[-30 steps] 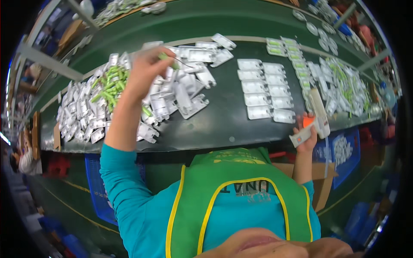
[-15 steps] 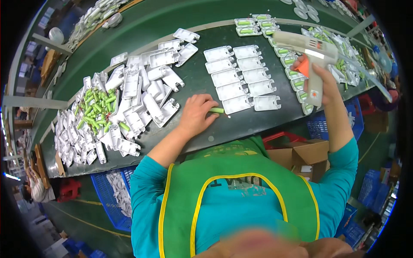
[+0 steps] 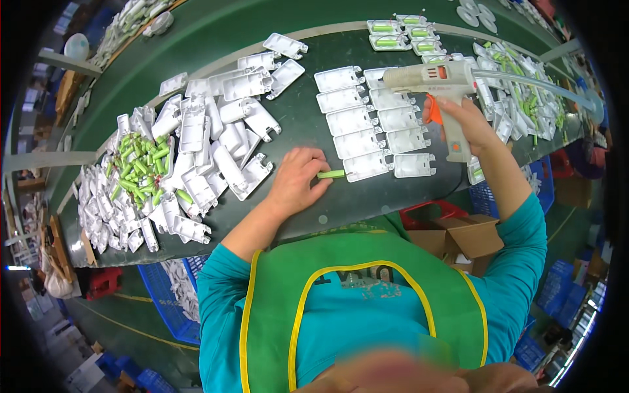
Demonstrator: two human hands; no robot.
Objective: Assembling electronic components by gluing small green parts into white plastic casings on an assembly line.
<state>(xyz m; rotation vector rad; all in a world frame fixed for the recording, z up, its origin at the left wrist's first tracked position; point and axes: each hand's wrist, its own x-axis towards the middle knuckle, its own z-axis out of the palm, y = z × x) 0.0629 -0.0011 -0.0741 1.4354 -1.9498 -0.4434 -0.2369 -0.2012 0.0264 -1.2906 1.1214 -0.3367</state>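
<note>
My right hand (image 3: 466, 121) grips a white hot glue gun (image 3: 438, 77) by its handle, with the fingers at the orange trigger. A long clear glue stick (image 3: 531, 84) runs out of its back. The nozzle hangs over the far part of two columns of white plastic housings (image 3: 354, 124), open side up. My left hand (image 3: 301, 178) rests on the dark table just left of the nearest housing. A green battery cell (image 3: 332, 174) is held at the fingertips of that hand, its free end next to the housing's edge.
A heap of white housings (image 3: 230, 141) fills the table's left side, with a pile of green cells (image 3: 140, 164) on it. Housings fitted with green cells (image 3: 390, 42) stand at the far right, partly behind the gun. Below are a blue crate (image 3: 157, 295) and an open cardboard box (image 3: 468, 239).
The glue gun in my right hand has moved left and slightly downward, from the filled column to above the columns of housings without cells. My left hand stays nearly in place with the cell.
</note>
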